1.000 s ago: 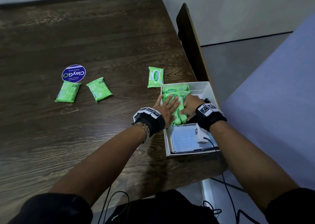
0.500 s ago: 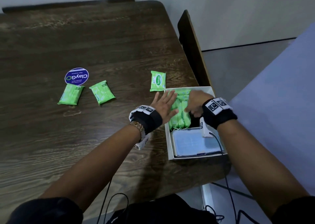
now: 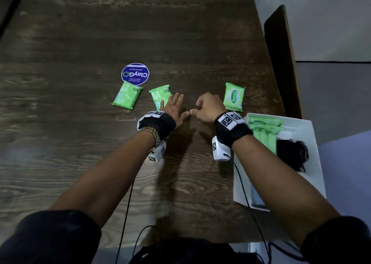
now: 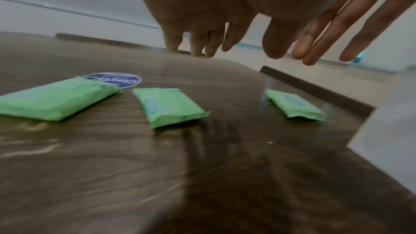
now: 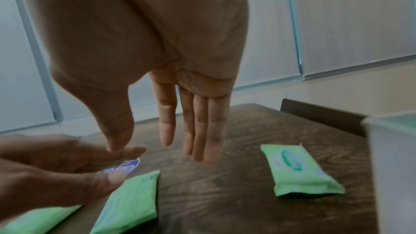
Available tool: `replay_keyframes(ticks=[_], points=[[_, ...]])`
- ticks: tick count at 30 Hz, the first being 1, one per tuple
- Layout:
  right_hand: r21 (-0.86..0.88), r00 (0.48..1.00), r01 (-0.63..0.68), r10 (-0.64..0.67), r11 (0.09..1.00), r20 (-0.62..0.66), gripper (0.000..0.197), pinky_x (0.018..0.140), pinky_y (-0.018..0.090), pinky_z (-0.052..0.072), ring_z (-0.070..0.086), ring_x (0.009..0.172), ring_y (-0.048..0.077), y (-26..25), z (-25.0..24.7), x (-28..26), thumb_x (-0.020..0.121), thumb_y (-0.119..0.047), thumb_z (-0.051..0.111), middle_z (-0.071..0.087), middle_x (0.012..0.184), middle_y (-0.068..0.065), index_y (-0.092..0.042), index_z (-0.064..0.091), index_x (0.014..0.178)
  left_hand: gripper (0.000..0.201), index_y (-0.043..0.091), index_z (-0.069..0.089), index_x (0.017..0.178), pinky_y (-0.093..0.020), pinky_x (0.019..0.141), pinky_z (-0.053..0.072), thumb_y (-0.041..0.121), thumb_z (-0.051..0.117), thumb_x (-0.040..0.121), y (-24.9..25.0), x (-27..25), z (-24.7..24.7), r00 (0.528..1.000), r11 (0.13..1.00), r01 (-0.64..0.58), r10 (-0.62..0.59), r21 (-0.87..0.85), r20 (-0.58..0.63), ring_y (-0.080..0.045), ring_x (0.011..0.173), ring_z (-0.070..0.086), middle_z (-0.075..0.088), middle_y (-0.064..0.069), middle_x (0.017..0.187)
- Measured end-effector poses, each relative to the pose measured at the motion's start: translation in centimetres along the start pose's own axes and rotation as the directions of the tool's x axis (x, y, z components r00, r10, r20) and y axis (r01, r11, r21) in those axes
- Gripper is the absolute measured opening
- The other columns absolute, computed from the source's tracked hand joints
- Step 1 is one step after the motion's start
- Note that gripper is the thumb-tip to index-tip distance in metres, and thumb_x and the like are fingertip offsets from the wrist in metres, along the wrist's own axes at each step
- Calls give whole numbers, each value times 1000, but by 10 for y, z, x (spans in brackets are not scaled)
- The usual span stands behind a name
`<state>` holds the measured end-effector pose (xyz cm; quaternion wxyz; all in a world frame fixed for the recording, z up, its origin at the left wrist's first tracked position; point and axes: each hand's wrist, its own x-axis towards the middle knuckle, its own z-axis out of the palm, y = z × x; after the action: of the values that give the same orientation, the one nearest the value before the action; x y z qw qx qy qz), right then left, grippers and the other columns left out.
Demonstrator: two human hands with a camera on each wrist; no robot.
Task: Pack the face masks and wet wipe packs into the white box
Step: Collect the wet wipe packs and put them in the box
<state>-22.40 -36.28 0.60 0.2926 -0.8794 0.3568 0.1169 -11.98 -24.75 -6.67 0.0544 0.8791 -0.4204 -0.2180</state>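
Three green wet wipe packs lie loose on the table: a left pack (image 3: 127,95), a middle pack (image 3: 159,95) and a right pack (image 3: 233,99). My left hand (image 3: 173,107) hovers flat over the near end of the middle pack, fingers straight, holding nothing. My right hand (image 3: 206,107) hangs empty just left of the right pack, and its fingers (image 5: 198,131) are straight in the right wrist view. The white box (image 3: 307,149) at the right table edge holds several green packs (image 3: 263,130), a black mask (image 3: 292,153) and blue masks, mostly hidden under my right forearm.
A round blue sticker (image 3: 135,74) lies on the wooden table (image 3: 80,143) behind the left pack. A dark chair back (image 3: 281,58) stands past the table's right edge. Cables run from both wrist cameras toward my body.
Both hands have come out of the white box and moved left and forward over the table to the loose packs. The packs in the box stay put.
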Motion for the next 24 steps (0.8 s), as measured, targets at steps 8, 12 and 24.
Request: replay_keyframes(ticks=[8, 12, 24], points=[[4, 991, 131, -131, 991, 34, 47, 102, 35, 42, 49, 127, 32, -67, 80, 72, 87, -28, 72, 56, 132, 14, -12, 59, 129, 78, 17, 19, 150, -55, 117, 14, 30, 62, 86, -122, 21, -6, 955, 955, 298, -298, -12, 9, -30, 146, 13, 12, -10, 159], [-73, 993, 120, -118, 990, 29, 54, 99, 38, 42, 46, 127, 36, -85, 120, 104, 88, -32, 70, 45, 140, 16, -16, 52, 137, 66, 14, 34, 140, -53, 118, 11, 33, 62, 84, -165, 39, -6, 924, 928, 373, -371, -2, -94, -32, 146, 12, 11, -14, 159], [-174, 998, 9, -19, 985, -56, 73, 92, 42, 46, 52, 116, 40, -96, 157, 128, 71, -17, 80, 50, 128, 20, -3, 43, 133, 68, 4, 40, 128, -40, 99, 38, 42, 69, 80, -189, 59, -3, 868, 870, 492, -493, -38, -62, -33, 121, 38, 40, -18, 131]])
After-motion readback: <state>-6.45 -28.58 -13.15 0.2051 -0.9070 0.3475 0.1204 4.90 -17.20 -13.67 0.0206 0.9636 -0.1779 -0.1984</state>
